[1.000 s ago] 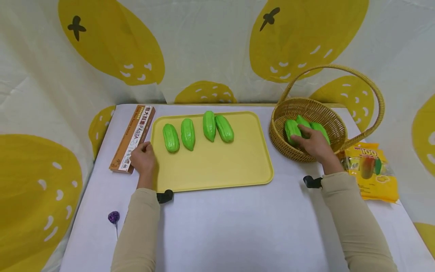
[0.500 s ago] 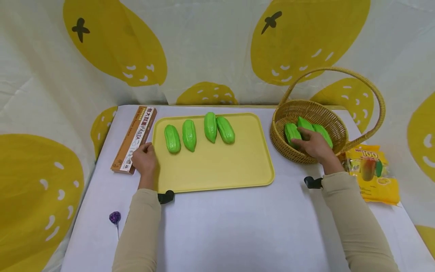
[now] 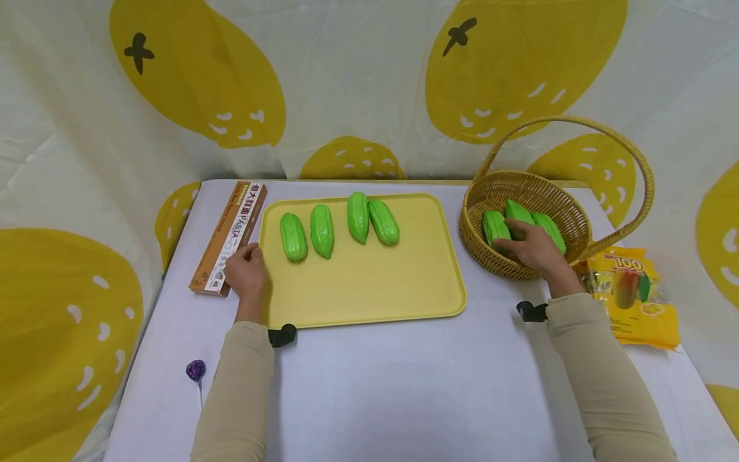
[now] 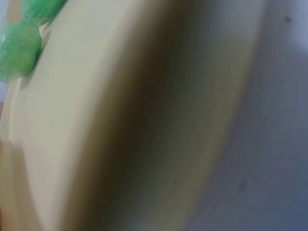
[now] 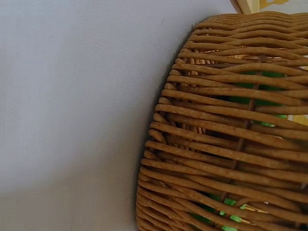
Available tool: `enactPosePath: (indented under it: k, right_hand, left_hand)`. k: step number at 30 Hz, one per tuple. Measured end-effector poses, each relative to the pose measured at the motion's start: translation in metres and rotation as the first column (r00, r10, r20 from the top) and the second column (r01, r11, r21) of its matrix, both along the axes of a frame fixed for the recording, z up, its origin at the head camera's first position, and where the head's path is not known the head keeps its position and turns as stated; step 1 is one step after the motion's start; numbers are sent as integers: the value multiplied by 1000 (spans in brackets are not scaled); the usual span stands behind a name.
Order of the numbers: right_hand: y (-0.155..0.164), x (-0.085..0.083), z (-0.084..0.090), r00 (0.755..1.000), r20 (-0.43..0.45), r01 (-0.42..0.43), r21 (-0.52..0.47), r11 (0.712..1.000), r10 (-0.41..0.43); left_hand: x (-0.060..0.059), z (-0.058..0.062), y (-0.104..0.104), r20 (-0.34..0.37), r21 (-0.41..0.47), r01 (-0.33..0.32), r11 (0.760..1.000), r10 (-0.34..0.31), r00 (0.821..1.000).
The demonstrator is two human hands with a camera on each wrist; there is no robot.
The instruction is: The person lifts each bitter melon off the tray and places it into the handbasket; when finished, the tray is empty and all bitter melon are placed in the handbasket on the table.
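Observation:
My left hand [image 3: 246, 273] is at the left rim of the yellow tray [image 3: 369, 289], its fingers curled over that edge. On the tray lie several bright green, ridged, star-fruit-like fruits [image 3: 321, 231]. The left wrist view shows the tray's blurred near edge and two of these fruits [image 4: 19, 50]. My right hand [image 3: 537, 245] reaches into the wicker basket [image 3: 568, 199], thumb and fingers curled at the leftmost star fruit [image 3: 494, 226] inside. Two more star fruits [image 3: 548, 230] sit beside it, partly behind the hand. In the right wrist view, the basket's wall [image 5: 231, 125] hides that hand.
A pasta box [image 3: 228, 237] lies left of the tray. A purple lollipop [image 3: 195, 369] lies nearer the front left, beside the left sleeve. At the right, a yellow candy bag [image 3: 632, 295] lies beside the basket, whose tall handle [image 3: 632, 144] arches above it. A patterned curtain [image 3: 358, 77] stands behind.

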State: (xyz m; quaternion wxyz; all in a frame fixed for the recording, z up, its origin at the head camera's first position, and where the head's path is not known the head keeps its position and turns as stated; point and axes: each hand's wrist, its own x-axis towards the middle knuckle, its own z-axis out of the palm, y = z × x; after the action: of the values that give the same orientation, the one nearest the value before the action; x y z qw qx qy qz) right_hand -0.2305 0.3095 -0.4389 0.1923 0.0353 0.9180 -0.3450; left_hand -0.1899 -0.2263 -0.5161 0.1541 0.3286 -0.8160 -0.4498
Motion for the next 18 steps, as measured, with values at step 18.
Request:
enactPosePath:
  k: [18]
  right_hand:
    - [-5, 4, 8, 1000, -19, -11, 75, 997, 13]
  left_hand:
    - [1, 1, 1, 4, 20, 5, 1000, -5, 1000]
